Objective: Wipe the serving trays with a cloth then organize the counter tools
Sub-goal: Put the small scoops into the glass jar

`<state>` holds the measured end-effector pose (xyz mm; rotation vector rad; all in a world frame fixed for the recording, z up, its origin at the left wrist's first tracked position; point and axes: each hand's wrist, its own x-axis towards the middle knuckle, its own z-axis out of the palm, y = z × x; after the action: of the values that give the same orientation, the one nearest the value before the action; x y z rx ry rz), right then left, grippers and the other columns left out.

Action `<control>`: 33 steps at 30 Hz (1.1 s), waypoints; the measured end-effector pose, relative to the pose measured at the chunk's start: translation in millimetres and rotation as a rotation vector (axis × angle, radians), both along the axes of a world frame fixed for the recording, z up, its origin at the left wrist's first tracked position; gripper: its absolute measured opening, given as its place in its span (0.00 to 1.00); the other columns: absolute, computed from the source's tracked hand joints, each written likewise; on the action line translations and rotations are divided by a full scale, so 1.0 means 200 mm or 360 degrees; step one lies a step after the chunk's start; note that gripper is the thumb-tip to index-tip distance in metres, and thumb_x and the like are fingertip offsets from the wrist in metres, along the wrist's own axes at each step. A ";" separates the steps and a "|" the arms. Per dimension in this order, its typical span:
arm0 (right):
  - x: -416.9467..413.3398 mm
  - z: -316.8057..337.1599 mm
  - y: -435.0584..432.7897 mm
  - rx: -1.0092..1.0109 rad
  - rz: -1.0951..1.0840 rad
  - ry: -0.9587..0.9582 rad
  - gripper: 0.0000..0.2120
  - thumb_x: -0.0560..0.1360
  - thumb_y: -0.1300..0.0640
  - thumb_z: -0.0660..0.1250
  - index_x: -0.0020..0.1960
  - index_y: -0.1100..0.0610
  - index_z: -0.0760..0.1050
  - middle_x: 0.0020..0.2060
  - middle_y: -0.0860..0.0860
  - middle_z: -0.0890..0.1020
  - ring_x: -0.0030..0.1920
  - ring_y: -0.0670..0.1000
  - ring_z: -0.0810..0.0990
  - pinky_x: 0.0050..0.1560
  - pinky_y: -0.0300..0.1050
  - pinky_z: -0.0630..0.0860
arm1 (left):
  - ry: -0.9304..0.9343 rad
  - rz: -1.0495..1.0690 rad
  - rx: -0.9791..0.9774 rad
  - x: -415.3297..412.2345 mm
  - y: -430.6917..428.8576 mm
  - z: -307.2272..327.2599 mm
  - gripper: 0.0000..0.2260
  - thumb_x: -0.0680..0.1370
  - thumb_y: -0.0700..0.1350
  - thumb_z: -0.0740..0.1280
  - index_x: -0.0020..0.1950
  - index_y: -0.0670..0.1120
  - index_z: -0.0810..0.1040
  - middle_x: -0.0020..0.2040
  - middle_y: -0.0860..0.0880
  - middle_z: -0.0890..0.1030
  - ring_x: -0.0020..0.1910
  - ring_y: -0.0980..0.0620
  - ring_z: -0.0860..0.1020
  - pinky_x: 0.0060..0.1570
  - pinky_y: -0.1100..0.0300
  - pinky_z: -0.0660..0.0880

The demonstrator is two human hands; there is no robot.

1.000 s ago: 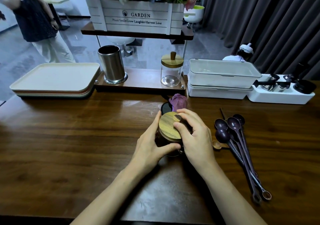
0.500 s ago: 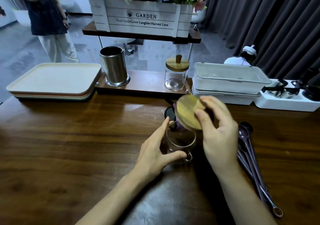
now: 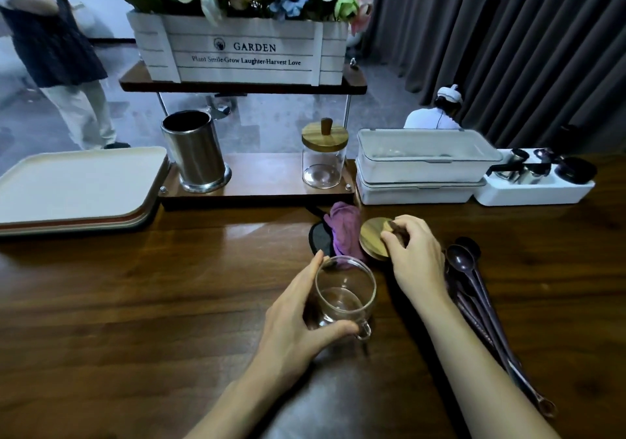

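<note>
On the wooden counter, near the middle of its near edge, the left hand grips an open glass jar, thumb on the near side and fingers curled round the far wall. The jar stands upright. Just beyond it the right hand pinches the knob of a round wooden lid, held tilted and low; whether it touches the counter cannot be told. The lid lies just beside a crumpled purple cloth, which rests on a black pad. Dark long-handled spoons lie bunched to the right of the right arm. A stack of serving trays sits at the far left edge. A steel canister and a second lidded jar stand on a low shelf at the far edge.
</note>
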<state>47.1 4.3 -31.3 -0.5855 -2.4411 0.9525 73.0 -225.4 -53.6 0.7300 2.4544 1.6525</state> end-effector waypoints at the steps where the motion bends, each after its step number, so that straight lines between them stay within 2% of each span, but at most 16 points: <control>1: 0.00 0.00 -0.01 0.0038 -0.0026 -0.0032 0.08 0.78 0.55 0.70 0.55 0.56 0.79 0.59 0.49 0.79 0.57 0.53 0.77 0.50 0.44 0.66 | 0.0002 -0.0016 0.0003 0.00 0.00 0.00 0.50 0.65 0.60 0.80 0.82 0.58 0.59 0.75 0.63 0.71 0.75 0.63 0.68 0.74 0.51 0.69; 7: 0.07 0.00 0.00 0.0161 -0.0230 -0.0241 0.08 0.80 0.51 0.66 0.56 0.55 0.75 0.59 0.53 0.76 0.54 0.60 0.78 0.48 0.48 0.68 | -0.0018 -0.0066 0.0077 -0.01 -0.02 -0.02 0.49 0.65 0.61 0.80 0.81 0.58 0.60 0.74 0.63 0.72 0.74 0.60 0.70 0.72 0.47 0.71; 14: 0.20 -0.01 -0.09 0.0304 -0.0189 -0.0401 0.07 0.80 0.49 0.66 0.52 0.52 0.73 0.58 0.49 0.75 0.52 0.56 0.79 0.46 0.48 0.69 | 0.0036 -0.0128 0.0111 0.01 -0.09 -0.02 0.48 0.65 0.67 0.77 0.81 0.59 0.60 0.74 0.68 0.69 0.74 0.64 0.68 0.72 0.61 0.68; 16: 0.20 -0.02 -0.11 0.0350 -0.0174 -0.0427 0.07 0.80 0.48 0.66 0.51 0.52 0.73 0.57 0.49 0.77 0.54 0.56 0.77 0.49 0.49 0.72 | 0.0050 -0.0112 0.0117 0.03 -0.11 -0.03 0.48 0.65 0.68 0.77 0.80 0.61 0.59 0.74 0.69 0.69 0.74 0.65 0.68 0.71 0.65 0.67; 20: 0.23 -0.03 -0.13 0.0385 -0.0161 -0.0448 0.10 0.80 0.49 0.66 0.55 0.55 0.76 0.57 0.51 0.79 0.59 0.57 0.75 0.63 0.56 0.72 | 0.0057 -0.0125 0.0113 0.08 -0.12 -0.02 0.47 0.65 0.71 0.75 0.80 0.63 0.59 0.74 0.70 0.67 0.74 0.66 0.67 0.71 0.67 0.66; 21: 0.23 -0.02 -0.13 0.0383 -0.0146 -0.0466 0.11 0.80 0.48 0.66 0.56 0.55 0.76 0.58 0.51 0.79 0.60 0.57 0.75 0.64 0.57 0.72 | 0.0060 -0.0130 0.0105 0.09 -0.11 -0.02 0.47 0.65 0.70 0.75 0.80 0.62 0.59 0.74 0.70 0.68 0.74 0.65 0.67 0.72 0.66 0.66; 25: 0.31 0.00 -0.08 0.0269 0.0004 -0.0396 0.13 0.81 0.49 0.65 0.63 0.53 0.77 0.61 0.49 0.80 0.62 0.55 0.77 0.58 0.51 0.72 | 0.0037 -0.0050 0.0124 0.13 -0.10 -0.01 0.46 0.63 0.66 0.77 0.78 0.64 0.61 0.72 0.71 0.70 0.73 0.67 0.68 0.71 0.65 0.67; 28: 0.41 0.03 0.01 0.0082 0.0007 -0.0244 0.15 0.84 0.55 0.61 0.68 0.52 0.78 0.64 0.47 0.80 0.65 0.51 0.77 0.65 0.49 0.73 | 0.0014 -0.0003 0.0113 0.15 -0.08 -0.01 0.48 0.63 0.68 0.77 0.79 0.64 0.62 0.73 0.68 0.70 0.73 0.65 0.69 0.73 0.54 0.70; 30: 0.48 0.06 0.09 -0.0026 -0.0006 -0.0180 0.15 0.84 0.56 0.60 0.67 0.51 0.79 0.63 0.46 0.81 0.65 0.49 0.77 0.66 0.48 0.74 | -0.0013 0.0026 0.0112 0.17 -0.07 -0.01 0.49 0.62 0.72 0.76 0.80 0.63 0.62 0.75 0.65 0.71 0.74 0.63 0.69 0.74 0.49 0.69; 33: 0.56 0.08 0.20 -0.0057 -0.0001 -0.0198 0.14 0.83 0.55 0.62 0.65 0.49 0.80 0.61 0.47 0.82 0.63 0.49 0.78 0.61 0.42 0.73 | -0.0040 0.0060 0.0130 0.21 -0.04 0.00 0.51 0.61 0.73 0.75 0.80 0.60 0.62 0.75 0.61 0.72 0.74 0.60 0.70 0.74 0.47 0.68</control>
<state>158.4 44.8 -14.7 -0.6766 -2.5372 0.9889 114.4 -233.1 -54.4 0.6717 2.4109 1.7735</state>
